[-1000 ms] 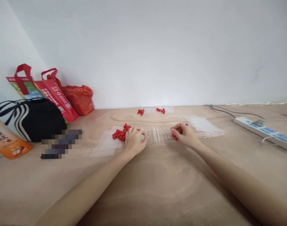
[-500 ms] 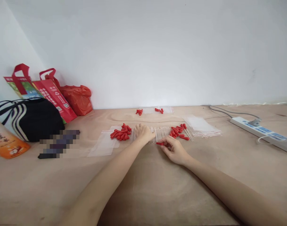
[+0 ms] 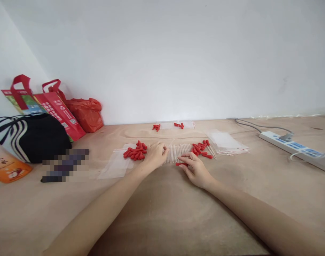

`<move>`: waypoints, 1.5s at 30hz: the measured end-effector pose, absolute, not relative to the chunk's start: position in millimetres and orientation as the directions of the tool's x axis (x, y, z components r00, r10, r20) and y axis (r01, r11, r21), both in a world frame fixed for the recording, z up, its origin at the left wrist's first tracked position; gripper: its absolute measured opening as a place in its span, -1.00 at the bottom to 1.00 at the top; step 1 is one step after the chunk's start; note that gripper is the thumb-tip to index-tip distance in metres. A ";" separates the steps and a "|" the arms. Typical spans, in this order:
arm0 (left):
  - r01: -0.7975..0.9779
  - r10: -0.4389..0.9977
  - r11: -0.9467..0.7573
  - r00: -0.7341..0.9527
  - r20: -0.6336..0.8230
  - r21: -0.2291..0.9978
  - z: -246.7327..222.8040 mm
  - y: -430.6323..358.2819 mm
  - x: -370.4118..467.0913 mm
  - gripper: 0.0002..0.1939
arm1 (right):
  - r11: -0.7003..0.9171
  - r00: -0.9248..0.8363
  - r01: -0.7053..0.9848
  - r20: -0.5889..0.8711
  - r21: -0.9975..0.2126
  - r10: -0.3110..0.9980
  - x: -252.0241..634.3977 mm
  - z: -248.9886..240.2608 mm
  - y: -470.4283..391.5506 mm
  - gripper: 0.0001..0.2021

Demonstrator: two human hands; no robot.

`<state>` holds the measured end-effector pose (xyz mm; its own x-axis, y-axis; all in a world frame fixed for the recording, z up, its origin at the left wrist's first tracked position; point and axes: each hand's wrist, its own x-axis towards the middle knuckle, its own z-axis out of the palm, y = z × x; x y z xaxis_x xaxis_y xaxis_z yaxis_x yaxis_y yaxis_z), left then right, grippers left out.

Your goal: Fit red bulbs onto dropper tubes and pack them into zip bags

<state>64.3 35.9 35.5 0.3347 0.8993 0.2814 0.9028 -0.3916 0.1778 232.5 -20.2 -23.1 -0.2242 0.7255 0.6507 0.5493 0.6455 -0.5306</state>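
A row of thin clear sticks or tubes (image 3: pixel 176 153) lies on the wooden table between two piles of red bulb-shaped pieces. My left hand (image 3: pixel 156 155) rests over the row's left part, beside the left red pile (image 3: pixel 135 151); its fingers are bent, and whether they hold anything is hidden. At the row's right front, my right hand (image 3: pixel 195 170) pinches a red piece (image 3: pixel 180 164) between thumb and fingers. Just beyond that hand is the right red pile (image 3: pixel 201 147), with some red-tipped sticks (image 3: pixel 211 152) at its right.
Flat clear bags lie left (image 3: pixel 115 165) and right (image 3: pixel 226 142). Small red pieces (image 3: pixel 156 127) sit near the wall. A power strip (image 3: pixel 298 149) is at right; a black bag (image 3: pixel 42 137), red bags (image 3: pixel 84 113) and an orange pouch (image 3: pixel 9 167) stand at left.
My left hand has moved left along the row, toward the left red pile, uncovering more sticks. My right hand has stayed nearly in place with the red piece. The view has shifted slightly.
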 end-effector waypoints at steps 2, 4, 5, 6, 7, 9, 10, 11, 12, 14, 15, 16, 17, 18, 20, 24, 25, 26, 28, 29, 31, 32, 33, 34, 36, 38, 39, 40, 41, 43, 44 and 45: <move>0.847 0.851 -0.495 0.428 0.303 0.193 31.4 24.4 47.8 -0.87 | 0.643 -0.219 0.580 0.665 -0.500 0.714 232.0 -25.2 -18.2 -0.78; 0.712 0.718 -0.669 0.546 0.432 0.214 21.8 15.0 32.0 -0.86 | 0.636 -0.222 0.589 0.657 -0.498 0.720 231.9 -25.5 -16.1 -0.78; 0.661 0.661 -0.723 0.574 0.483 0.203 15.8 11.5 25.3 -0.86 | 0.636 -0.230 0.585 0.649 -0.503 0.725 232.1 -24.9 -15.4 -0.78; 0.619 0.606 -0.764 0.594 0.529 0.181 9.6 8.8 19.9 -0.86 | 0.635 -0.239 0.582 0.639 -0.508 0.731 232.3 -23.8 -14.9 -0.80; 0.591 0.560 -0.792 0.601 0.569 0.155 3.8 6.9 15.8 -0.86 | 0.632 -0.250 0.586 0.628 -0.508 0.737 232.5 -22.4 -14.8 -0.81; 0.573 0.509 -0.811 0.597 0.620 0.114 -4.7 5.2 11.7 -0.87 | 0.618 -0.273 0.614 0.602 -0.491 0.750 232.8 -19.2 -15.6 -0.85; 0.574 0.498 -0.813 0.592 0.634 0.102 -7.1 5.0 11.4 -0.87 | 0.609 -0.281 0.633 0.591 -0.479 0.756 232.8 -17.7 -16.4 -0.87; 0.574 0.492 -0.813 0.590 0.640 0.097 -8.4 5.1 11.9 -0.86 | 0.601 -0.286 0.647 0.581 -0.470 0.762 232.6 -16.5 -17.3 -0.88; 0.572 0.490 -0.815 0.592 0.640 0.095 -8.8 5.4 12.9 -0.86 | 0.596 -0.291 0.653 0.572 -0.467 0.767 232.2 -15.5 -18.1 -0.90; 0.567 0.489 -0.818 0.599 0.635 0.096 -8.2 6.0 15.2 -0.84 | 0.596 -0.301 0.643 0.556 -0.482 0.775 231.4 -14.8 -19.1 -0.91; 0.564 0.490 -0.820 0.602 0.631 0.098 -7.7 6.2 16.0 -0.83 | 0.597 -0.307 0.634 0.549 -0.492 0.778 231.1 -15.0 -19.2 -0.91; 0.563 0.491 -0.820 0.603 0.629 0.101 -7.2 6.4 16.5 -0.83 | 0.598 -0.311 0.628 0.543 -0.499 0.780 230.8 -15.4 -19.1 -0.91; 0.563 0.492 -0.820 0.601 0.630 0.103 -6.9 6.4 16.6 -0.82 | 0.597 -0.315 0.625 0.538 -0.503 0.782 230.7 -16.0 -18.9 -0.90; 0.564 0.492 -0.819 0.595 0.635 0.106 -6.7 6.3 16.5 -0.82 | 0.596 -0.315 0.625 0.535 -0.505 0.784 230.8 -16.5 -18.6 -0.90; 0.564 0.491 -0.818 0.583 0.647 0.113 -6.6 6.0 15.8 -0.82 | 0.592 -0.313 0.625 0.532 -0.508 0.787 231.1 -17.4 -18.3 -0.90; 0.571 0.500 -0.812 0.575 0.648 0.120 -6.4 5.6 15.2 -0.83 | 0.598 -0.322 0.621 0.531 -0.507 0.784 231.0 -16.5 -19.9 -0.90; 0.569 0.498 -0.814 0.578 0.646 0.119 -6.4 5.6 15.2 -0.83 | 0.603 -0.328 0.619 0.532 -0.503 0.781 230.7 -16.0 -20.5 -0.90; 0.565 0.495 -0.816 0.580 0.647 0.117 -6.4 5.8 15.2 -0.82 | 0.609 -0.334 0.615 0.535 -0.501 0.776 230.4 -15.5 -21.2 -0.91; 0.556 0.483 -0.824 0.585 0.651 0.111 -6.9 6.1 15.2 -0.81 | 0.624 -0.339 0.598 0.547 -0.503 0.766 229.5 -14.6 -22.1 -0.91; 0.551 0.478 -0.827 0.590 0.650 0.107 -7.2 6.3 15.0 -0.81 | 0.631 -0.338 0.586 0.554 -0.508 0.760 229.1 -14.4 -22.3 -0.90; 0.542 0.468 -0.835 0.606 0.643 0.096 -7.9 6.5 14.6 -0.79 | 0.647 -0.336 0.554 0.570 -0.524 0.750 228.6 -14.2 -22.2 -0.88; 0.535 0.462 -0.840 0.616 0.638 0.092 -8.3 6.5 14.4 -0.78 | 0.656 -0.338 0.533 0.577 -0.533 0.744 228.4 -14.1 -22.0 -0.86; 0.527 0.455 -0.845 0.625 0.634 0.088 -8.7 6.4 14.3 -0.77 | 0.666 -0.342 0.511 0.582 -0.543 0.738 228.3 -14.1 -21.8 -0.85; 0.516 0.447 -0.852 0.632 0.633 0.087 -8.9 6.2 14.2 -0.76 | 0.674 -0.346 0.490 0.587 -0.553 0.732 228.2 -13.9 -21.6 -0.84; 0.495 0.431 -0.864 0.642 0.634 0.086 -9.0 5.6 14.3 -0.75 | 0.689 -0.353 0.453 0.595 -0.566 0.722 228.0 -13.6 -21.4 -0.84; 0.484 0.422 -0.871 0.642 0.640 0.089 -8.5 4.8 14.8 -0.76 | 0.698 -0.356 0.432 0.603 -0.570 0.713 227.8 -13.1 -21.6 -0.85; 0.481 0.419 -0.872 0.640 0.644 0.089 -8.0 4.4 15.1 -0.77 | 0.703 -0.355 0.427 0.609 -0.569 0.709 227.7 -12.8 -21.9 -0.86; 0.479 0.415 -0.873 0.636 0.650 0.088 -7.6 4.1 15.3 -0.78 | 0.707 -0.350 0.423 0.617 -0.566 0.704 227.5 -12.6 -22.2 -0.86; 0.478 0.411 -0.874 0.634 0.655 0.086 -7.2 3.9 15.4 -0.77 | 0.711 -0.345 0.421 0.625 -0.564 0.700 227.3 -12.5 -22.6 -0.86; 0.478 0.405 -0.875 0.636 0.657 0.076 -6.8 3.9 15.2 -0.76 | 0.717 -0.335 0.417 0.639 -0.558 0.692 227.0 -12.5 -23.4 -0.86; 0.480 0.403 -0.875 0.642 0.653 0.069 -6.9 4.0 14.9 -0.74 | 0.719 -0.331 0.419 0.645 -0.554 0.689 226.9 -12.8 -23.8 -0.86; 0.484 0.405 -0.873 0.647 0.646 0.062 -7.2 4.2 14.4 -0.73 | 0.720 -0.328 0.423 0.648 -0.549 0.687 226.8 -13.1 -24.1 -0.86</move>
<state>14.4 4.2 -7.2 0.6473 0.4046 0.6460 0.4835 -0.8731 0.0624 226.8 -24.1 -13.1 -0.3281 0.6871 0.6482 0.4234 0.7204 -0.5493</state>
